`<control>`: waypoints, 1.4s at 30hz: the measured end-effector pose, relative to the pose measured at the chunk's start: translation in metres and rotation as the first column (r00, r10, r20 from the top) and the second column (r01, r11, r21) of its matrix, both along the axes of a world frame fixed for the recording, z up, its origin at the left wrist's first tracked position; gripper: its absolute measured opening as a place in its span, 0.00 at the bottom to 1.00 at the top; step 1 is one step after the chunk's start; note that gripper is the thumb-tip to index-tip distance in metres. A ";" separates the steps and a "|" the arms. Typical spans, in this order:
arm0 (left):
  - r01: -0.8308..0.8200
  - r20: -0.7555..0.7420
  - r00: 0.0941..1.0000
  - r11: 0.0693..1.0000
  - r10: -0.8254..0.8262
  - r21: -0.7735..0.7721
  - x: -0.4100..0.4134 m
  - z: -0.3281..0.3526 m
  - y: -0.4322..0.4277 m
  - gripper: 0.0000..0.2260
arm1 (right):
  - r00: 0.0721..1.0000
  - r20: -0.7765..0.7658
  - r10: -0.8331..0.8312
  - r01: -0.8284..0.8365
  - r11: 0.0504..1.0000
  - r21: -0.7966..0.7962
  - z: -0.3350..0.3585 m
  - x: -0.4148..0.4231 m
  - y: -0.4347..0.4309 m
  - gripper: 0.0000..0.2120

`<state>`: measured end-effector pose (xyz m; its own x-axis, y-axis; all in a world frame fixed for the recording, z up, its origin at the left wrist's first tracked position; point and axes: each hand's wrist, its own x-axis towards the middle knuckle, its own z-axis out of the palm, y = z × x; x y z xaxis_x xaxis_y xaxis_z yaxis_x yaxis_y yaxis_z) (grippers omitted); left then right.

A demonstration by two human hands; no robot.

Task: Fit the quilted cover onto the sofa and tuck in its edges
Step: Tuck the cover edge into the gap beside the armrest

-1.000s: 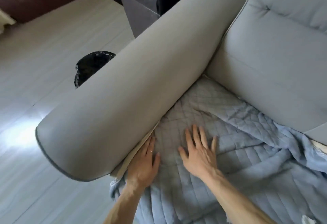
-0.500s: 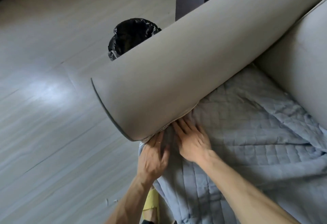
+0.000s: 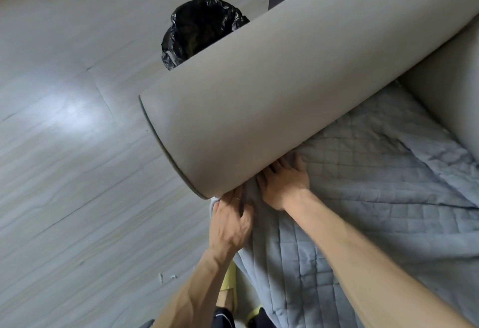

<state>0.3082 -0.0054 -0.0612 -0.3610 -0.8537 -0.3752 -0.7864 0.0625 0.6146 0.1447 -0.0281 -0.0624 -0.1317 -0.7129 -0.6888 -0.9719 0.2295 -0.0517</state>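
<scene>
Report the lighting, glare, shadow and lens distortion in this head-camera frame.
Head view: a bright glare patch washes out the floor at left; the shadow under the armrest hides the fingertips of the left hand and right hand where they push into the quilted cover; the wide-angle lens bows the floor planks; the black bin bag is too dark for detail.

The armrest (image 3: pixel 259 99) runs from near left to far right and overhangs the left edge of the cover (image 3: pixel 363 198), leaving only a tight crack. The left hand (image 3: pixel 230 221) and right hand (image 3: pixel 282 185) fill its near end, fingertips hidden beneath. Further right along the crack the cover lies open up to the backrest (image 3: pixel 445 89), which walls the far corner. Left of the armrest is open floor (image 3: pixel 77 146) (a black bin bag (image 3: pixel 202 32) stands just behind the armrest).
</scene>
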 end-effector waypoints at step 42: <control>0.380 0.315 0.901 0.894 -0.299 -0.237 -0.033 0.003 -0.003 0.30 | 0.985 -0.105 -0.133 0.088 0.932 -0.351 -0.004 -0.034 0.026 0.32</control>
